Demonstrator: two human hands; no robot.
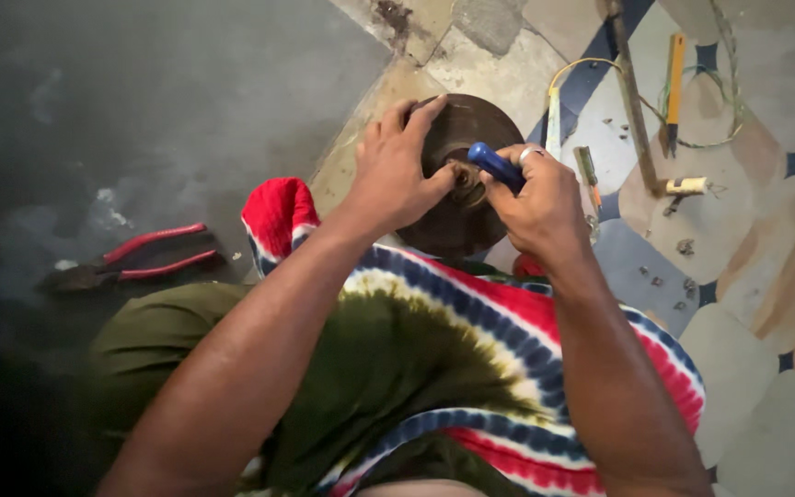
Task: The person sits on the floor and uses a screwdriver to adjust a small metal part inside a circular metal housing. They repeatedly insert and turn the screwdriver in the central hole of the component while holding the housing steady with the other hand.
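While the dark round disc point(457, 198) rests on the lap over the tie-dyed cloth point(471, 340), it could rock sideways, being steadied by one hand only. Left hand point(397, 170) spread flat on its face; right hand point(540, 198) curled around a blue-handled tool point(497, 166). Tip could skid off the hub point(465, 177). Tip itself hidden; red pliers point(135, 260) dim.

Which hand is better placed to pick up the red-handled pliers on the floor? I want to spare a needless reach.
Left, probably. The pliers lie on that side, and the left hand only steadies the brown disc. The right hand has its grip on the blue-handled tool.
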